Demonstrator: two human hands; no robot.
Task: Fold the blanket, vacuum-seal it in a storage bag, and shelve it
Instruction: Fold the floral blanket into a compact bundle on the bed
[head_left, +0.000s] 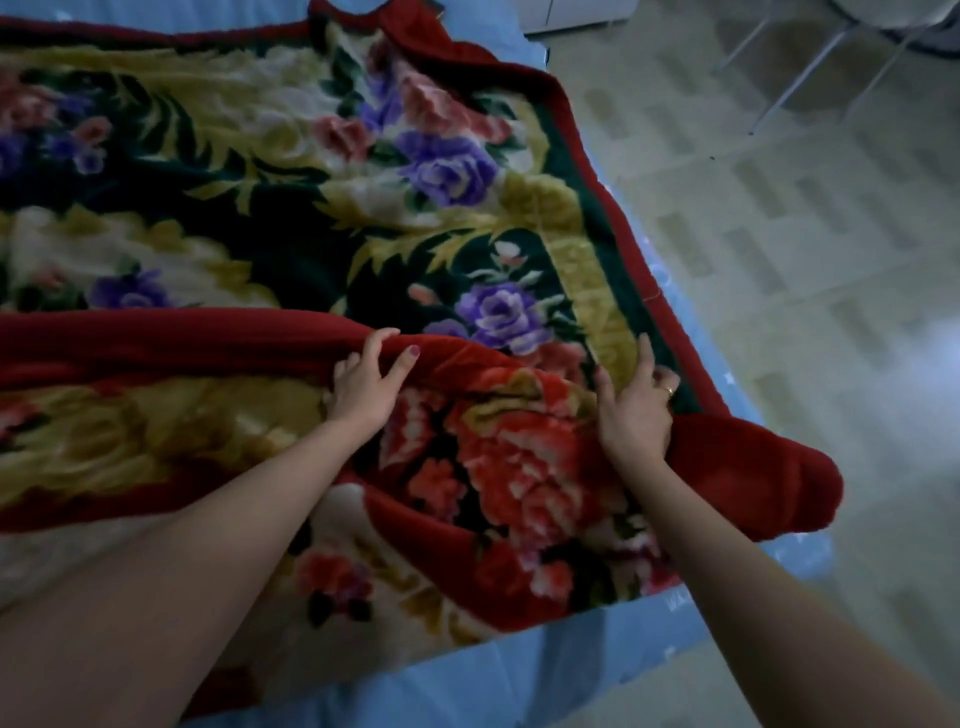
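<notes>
A thick floral blanket (291, 208), dark green with purple and pink roses and a red border, lies spread over a bed. Its near part is folded over, showing a red and cream flower side with a red edge running left to right. My left hand (366, 382) grips that folded red edge near the middle. My right hand (636, 410), wearing a ring, presses and holds the folded layer by the blanket's right border. A red corner (753, 478) of the blanket hangs past the bed's right side.
A light blue sheet (519, 670) covers the bed under the blanket. A pale tiled floor (805, 260) lies to the right. Thin metal chair legs (810, 67) stand at the top right, near a white cabinet base (571, 13).
</notes>
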